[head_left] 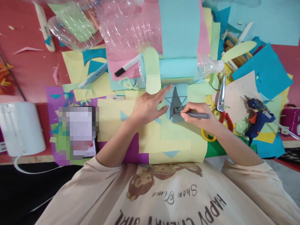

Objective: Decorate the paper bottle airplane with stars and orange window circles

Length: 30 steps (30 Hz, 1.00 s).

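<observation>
My left hand lies flat with fingers stretched out, pressing down a light blue paper piece that bears a drawn star, partly shaded dark. My right hand is closed round a grey marker, whose tip touches the star's lower right part. Just beyond the paper lies a plastic bottle wrapped in light blue paper with a pale green flap stuck on it.
Red-and-yellow-handled scissors and a blue glue gun lie to the right. A black-capped white marker and a blue marker rest at the back left. Clear plastic bottles, a white roll and scattered coloured paper sheets cover the table.
</observation>
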### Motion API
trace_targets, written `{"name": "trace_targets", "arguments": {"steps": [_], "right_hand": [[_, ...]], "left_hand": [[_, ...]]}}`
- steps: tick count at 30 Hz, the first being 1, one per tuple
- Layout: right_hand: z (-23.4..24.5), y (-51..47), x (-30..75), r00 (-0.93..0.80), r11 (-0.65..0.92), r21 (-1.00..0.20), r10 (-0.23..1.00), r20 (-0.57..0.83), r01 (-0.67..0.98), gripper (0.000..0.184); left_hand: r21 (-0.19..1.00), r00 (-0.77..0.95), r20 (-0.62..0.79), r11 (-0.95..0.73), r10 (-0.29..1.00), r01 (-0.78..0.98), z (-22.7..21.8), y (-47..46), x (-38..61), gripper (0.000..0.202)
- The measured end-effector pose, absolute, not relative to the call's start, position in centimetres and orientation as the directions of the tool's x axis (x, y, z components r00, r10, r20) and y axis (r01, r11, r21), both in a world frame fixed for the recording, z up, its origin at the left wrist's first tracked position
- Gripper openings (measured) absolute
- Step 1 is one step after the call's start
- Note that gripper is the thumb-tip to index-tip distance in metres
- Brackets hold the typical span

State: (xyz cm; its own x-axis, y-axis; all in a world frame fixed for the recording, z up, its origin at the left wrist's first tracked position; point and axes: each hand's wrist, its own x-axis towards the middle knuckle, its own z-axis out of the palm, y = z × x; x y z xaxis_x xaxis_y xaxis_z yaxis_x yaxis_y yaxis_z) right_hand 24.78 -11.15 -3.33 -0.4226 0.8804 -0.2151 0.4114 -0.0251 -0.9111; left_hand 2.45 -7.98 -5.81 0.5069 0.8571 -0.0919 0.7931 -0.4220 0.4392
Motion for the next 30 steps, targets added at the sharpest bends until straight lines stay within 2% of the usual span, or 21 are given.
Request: {"name": "trace_targets", "arguments": {"steps": [8,17,24,30], "right_hand": [[-3.57,-11.12,24.88,-0.36,-0.037,-0.916,0.912,-0.194,0.4,0.014],[-3.26,-11.08,24.76,-0.424,-0.017,-0.912,0.882,-0.207,0.41,0.015],[-3.95,-11.23,24.97,-0.342,-0.039,-0.924,0.923,-0.18,0.381,0.014],[-3.92,-11.23,24.94,-0.369,-0.024,-0.925,0.912,-0.176,0.38,0.014]], "left_hand": [[0.45,0.508,-0.08,-0.423,0.858,0.786,-5.85,-7.99,2.44,0.063],[0.442,0.513,-0.073,-0.433,0.856,0.786,-5.89,-7.95,2.41,0.063],[0.436,0.512,-0.067,-0.436,0.856,0.787,-5.93,-7.98,2.4,0.064],[0.441,0.509,-0.078,-0.428,0.857,0.789,-5.87,-7.97,2.44,0.064]]}}
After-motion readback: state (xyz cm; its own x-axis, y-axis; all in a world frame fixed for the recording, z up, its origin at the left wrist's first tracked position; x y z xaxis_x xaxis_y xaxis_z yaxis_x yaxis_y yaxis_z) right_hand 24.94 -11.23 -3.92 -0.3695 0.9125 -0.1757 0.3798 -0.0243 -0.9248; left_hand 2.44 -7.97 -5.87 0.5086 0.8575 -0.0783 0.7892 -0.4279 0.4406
